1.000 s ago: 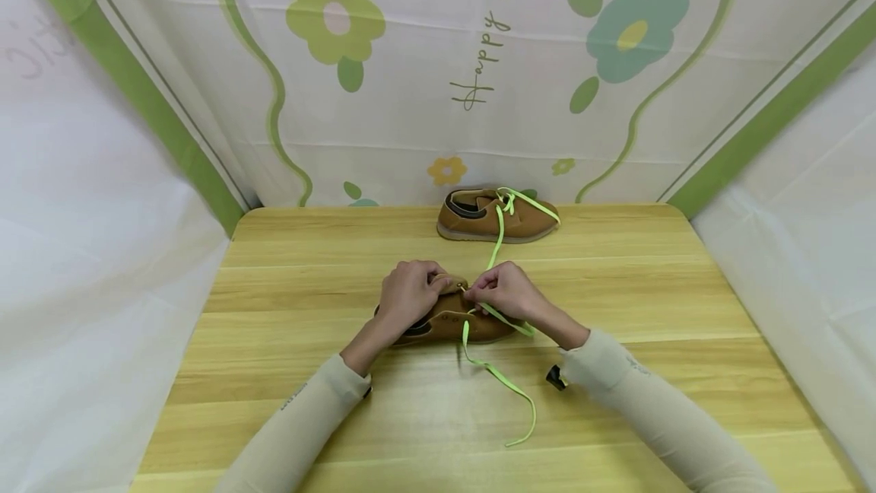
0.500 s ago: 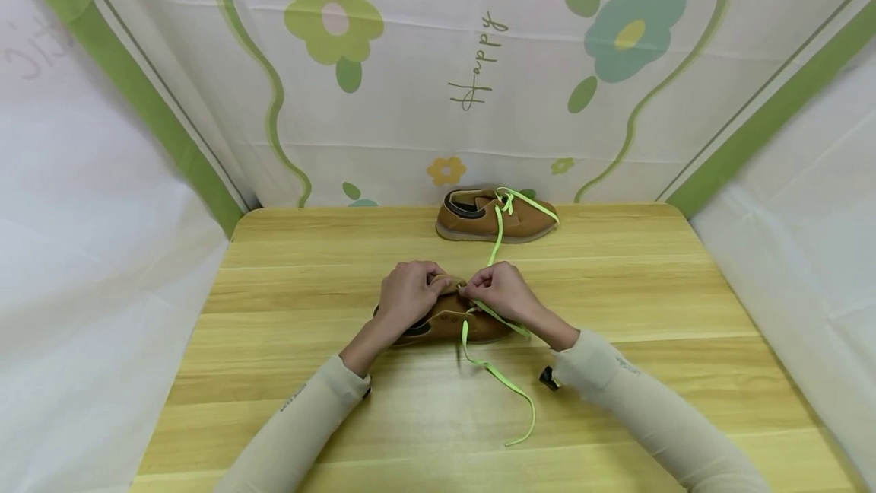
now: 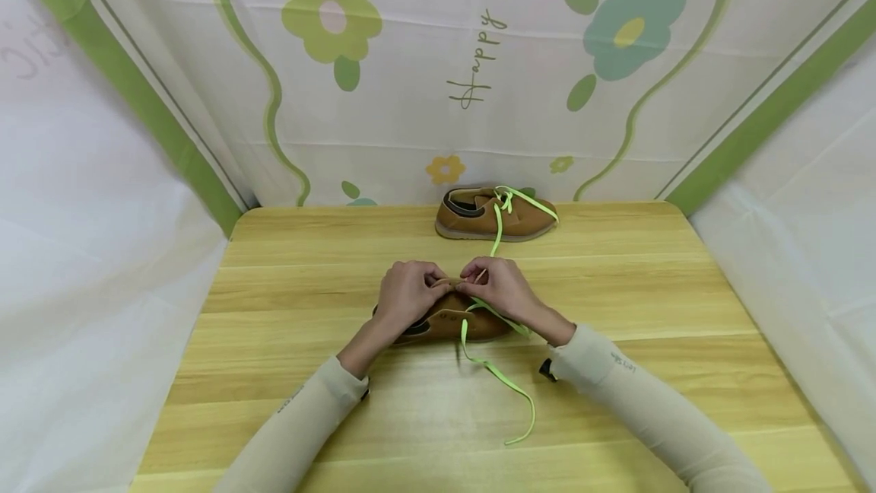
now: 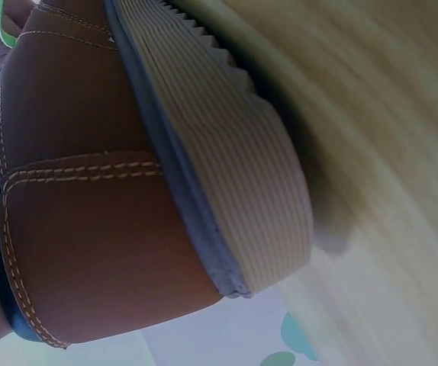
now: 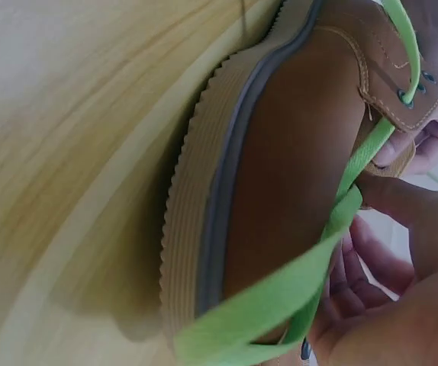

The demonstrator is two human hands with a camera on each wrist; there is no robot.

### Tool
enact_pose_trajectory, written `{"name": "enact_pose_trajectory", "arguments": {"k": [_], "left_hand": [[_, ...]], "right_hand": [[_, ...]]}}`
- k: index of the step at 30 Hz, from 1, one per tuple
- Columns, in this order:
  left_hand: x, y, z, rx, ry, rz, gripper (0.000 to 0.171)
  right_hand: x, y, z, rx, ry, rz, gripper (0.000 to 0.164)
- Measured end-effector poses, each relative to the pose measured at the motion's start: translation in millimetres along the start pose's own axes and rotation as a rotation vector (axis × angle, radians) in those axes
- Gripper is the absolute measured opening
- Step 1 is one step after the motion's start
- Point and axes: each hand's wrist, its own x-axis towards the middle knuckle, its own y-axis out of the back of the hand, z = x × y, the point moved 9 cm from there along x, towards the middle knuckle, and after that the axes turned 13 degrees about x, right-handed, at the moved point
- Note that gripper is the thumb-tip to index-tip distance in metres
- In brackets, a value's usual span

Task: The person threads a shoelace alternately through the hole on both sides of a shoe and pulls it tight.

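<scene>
A tan leather shoe [image 3: 445, 326] with a bright green shoelace [image 3: 511, 386] lies mid-table, toe to the right. With thumb and fingers, my left hand [image 3: 407, 295] grips the far eyelet flap. My right hand [image 3: 503, 287] pinches at the front of that same flap, by an eyelet; its fingertips cover the lace end there. In the right wrist view, green lace [image 5: 280, 301] crosses the vamp beside my right thumb and also passes through the near flap's [image 5: 406, 107] front eyelet. The left wrist view is filled by the shoe's heel [image 4: 104, 244] and ribbed sole [image 4: 234, 175].
A matching shoe [image 3: 496, 219], its green lace tied, stands at the table's back edge. One lace strand [image 3: 497, 230] trails from it toward my right hand. A patterned cloth wall [image 3: 404, 120] rises behind the wooden table [image 3: 287, 265], with white panels at both sides.
My right hand has shifted slightly left and up, its fingers going from in front of the far flap to its edge, close to my left fingertips. The left hand keeps its grip.
</scene>
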Motion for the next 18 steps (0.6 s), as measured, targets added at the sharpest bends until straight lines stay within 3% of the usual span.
{"name": "enact_pose_trajectory", "arguments": {"k": [4, 10, 18], "left_hand": [[-1.1, 1.1, 1.7, -0.002, -0.034, 0.021, 0.006], [-4.3, 7.7, 7.7, 0.007, -0.092, 0.099, 0.013], [-6.2, 7.6, 8.0, 0.011, -0.098, 0.111, 0.017]], "right_hand": [[1.9, -3.4, -2.9, -0.018, 0.053, -0.055, 0.005], [0.5, -2.9, -6.4, 0.032, 0.088, -0.070, 0.006], [0.9, -5.5, 2.2, 0.189, -0.018, -0.147, 0.007]]}}
